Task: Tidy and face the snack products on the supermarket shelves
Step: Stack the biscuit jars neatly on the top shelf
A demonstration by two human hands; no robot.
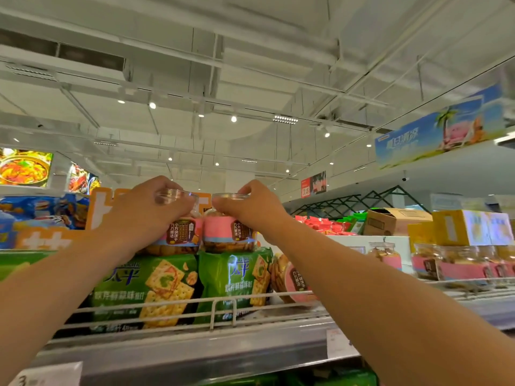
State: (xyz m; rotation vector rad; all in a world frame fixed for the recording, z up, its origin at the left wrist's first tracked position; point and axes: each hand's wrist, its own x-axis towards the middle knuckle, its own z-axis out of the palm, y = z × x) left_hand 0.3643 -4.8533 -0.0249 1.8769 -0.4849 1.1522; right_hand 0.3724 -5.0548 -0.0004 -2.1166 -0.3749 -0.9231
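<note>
While the left hand [145, 210] and right hand [250, 208] are each gripping a clear jar's lid, both jars [227, 232] are perching atop soft green cracker bags [156, 285] (an unsteady base), so they are risking toppling off the top shelf [195, 349].

Open air above the two pink-labelled jars [206, 232] leaves room to reach in from the top. A wire rail [195, 305] fences the green cracker packs [156, 288], blocking a low frontal approach.

Both hands are up top: the left hand [145, 210] grips the clear lid of one pink-labelled clear plastic biscuit jar [178, 235], the right hand [250, 207] its twin [228, 232]. Both jars stand touching atop green cracker packs [156, 288] behind the white wire shelf rail [195, 305].
</note>
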